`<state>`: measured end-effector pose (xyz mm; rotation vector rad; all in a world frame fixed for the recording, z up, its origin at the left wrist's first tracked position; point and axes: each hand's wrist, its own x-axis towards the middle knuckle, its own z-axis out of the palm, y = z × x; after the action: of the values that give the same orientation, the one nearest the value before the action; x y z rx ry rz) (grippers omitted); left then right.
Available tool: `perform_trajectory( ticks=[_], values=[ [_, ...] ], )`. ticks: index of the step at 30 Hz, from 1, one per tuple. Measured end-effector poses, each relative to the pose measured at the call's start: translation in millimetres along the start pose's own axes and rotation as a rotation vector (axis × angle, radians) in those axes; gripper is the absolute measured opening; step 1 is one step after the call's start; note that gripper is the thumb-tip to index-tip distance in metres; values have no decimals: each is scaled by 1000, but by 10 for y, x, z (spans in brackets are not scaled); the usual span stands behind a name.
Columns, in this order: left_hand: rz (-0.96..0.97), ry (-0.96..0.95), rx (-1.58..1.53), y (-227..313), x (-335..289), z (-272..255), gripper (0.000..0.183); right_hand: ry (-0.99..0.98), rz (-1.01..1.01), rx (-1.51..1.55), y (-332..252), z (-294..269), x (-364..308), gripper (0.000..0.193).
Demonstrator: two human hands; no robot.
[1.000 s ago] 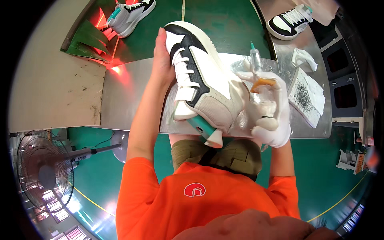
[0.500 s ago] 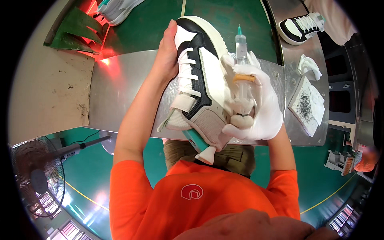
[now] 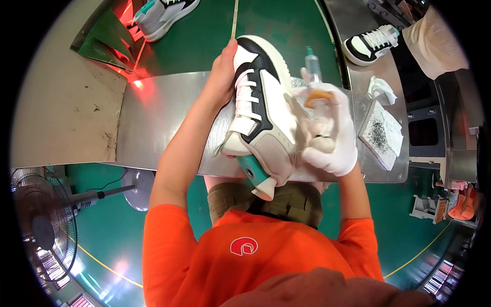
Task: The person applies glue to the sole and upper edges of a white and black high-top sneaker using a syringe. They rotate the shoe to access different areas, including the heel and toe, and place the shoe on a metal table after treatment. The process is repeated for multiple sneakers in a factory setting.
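Note:
A white, black and grey sneaker [image 3: 279, 105] with white laces is held over the metal table, toe pointing away from me. My bare left hand [image 3: 223, 74] is closed round the left side of its toe. A teal shoe last [image 3: 250, 167] shows at the heel opening, with a pale knob beyond it. In my white-gloved right hand [image 3: 341, 140] is a clear syringe [image 3: 313, 69] with a teal tip and an orange-brown finger flange. The syringe points away from me, just right of the shoe. Blur hides some of the gloved fingers.
A green conveyor belt [image 3: 279, 23] carries another sneaker [image 3: 163, 19] at the far left, beside red-lit green flaps [image 3: 105, 43]. On the right-hand metal ledge are a sneaker [image 3: 369, 47], a crumpled white cloth [image 3: 381, 90] and a black-speckled pad [image 3: 378, 132]. A fan [image 3: 43, 230] stands left.
The held sneaker has shifted slightly right and nearer to me. My right hand and the syringe have drawn a little nearer too. More of the far-left sneaker shows.

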<state>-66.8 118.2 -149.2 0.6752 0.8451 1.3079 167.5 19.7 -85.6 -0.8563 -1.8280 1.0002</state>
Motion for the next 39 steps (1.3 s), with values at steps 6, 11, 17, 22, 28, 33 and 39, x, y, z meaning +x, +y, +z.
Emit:
perform_trajectory(
  ticks=[6, 11, 17, 22, 28, 33, 39],
  values=[
    [20, -10, 9, 0, -29, 23, 56, 351, -99, 200, 149, -209, -383, 81],
    [14, -4, 33, -31, -5, -18, 60, 507, 103, 229, 233, -283, -851, 82],
    [111, 47, 134, -28, -34, 51, 60, 695, 235, 10, 594, -421, -1200, 77],
    [123, 142, 263, 7, -88, 133, 62, 805, 280, 86, 693, -427, -1287, 77],
    [-14, 127, 233, -12, -47, 16, 63, 821, 374, 51, 651, -408, -1239, 81],
    [-16, 98, 221, -4, -29, 9, 63, 800, 322, -82, 733, -439, -1267, 77],
    [107, 79, 227, 47, -100, 137, 60, 535, 312, 524, 290, -379, -1094, 77]
  ],
)
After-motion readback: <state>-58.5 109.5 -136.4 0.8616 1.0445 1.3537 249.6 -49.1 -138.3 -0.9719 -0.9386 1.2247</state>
